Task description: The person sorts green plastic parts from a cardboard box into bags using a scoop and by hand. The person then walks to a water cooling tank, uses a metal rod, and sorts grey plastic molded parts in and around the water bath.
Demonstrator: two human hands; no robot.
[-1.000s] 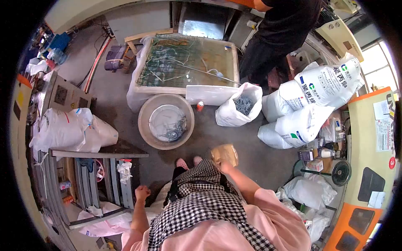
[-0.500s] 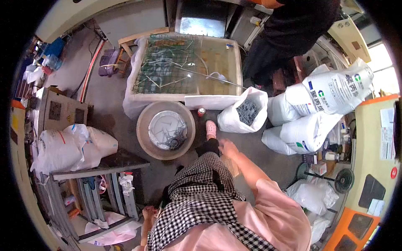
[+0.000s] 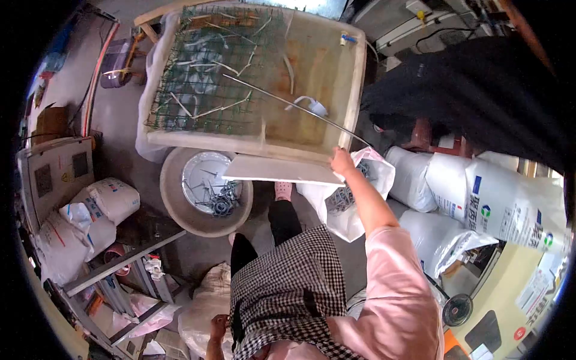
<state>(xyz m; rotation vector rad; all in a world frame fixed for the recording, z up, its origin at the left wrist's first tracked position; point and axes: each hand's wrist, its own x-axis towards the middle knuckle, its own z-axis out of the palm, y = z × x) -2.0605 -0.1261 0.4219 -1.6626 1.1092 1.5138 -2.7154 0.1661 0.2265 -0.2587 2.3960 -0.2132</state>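
My right hand (image 3: 342, 162) reaches out to the front right corner of a water-filled tank (image 3: 204, 139), its fingers bent. It is at the right end of a white board (image 3: 282, 170); what the fingers grip is not clear. Just beyond it, a thin metal rod (image 3: 300, 110) lies slanted across the tank. Below the hand stands an open white sack (image 3: 327, 207) of grey plastic parts (image 3: 341, 198). My left hand (image 3: 219, 326) hangs low beside the checked apron (image 3: 288, 258), its fingers curled, nothing visible in them.
A round basin (image 3: 174, 210) with grey parts in it stands before the tank. Green netting (image 3: 210, 90) covers the tank's left half. Full white sacks (image 3: 447, 186) lie at right, beside a person in dark clothes (image 3: 468, 102). A metal frame (image 3: 126, 264) stands at left.
My right hand has moved from near my knee out to the tank's corner. The view has come closer to the tank. The white board now reaches over the basin's edge.
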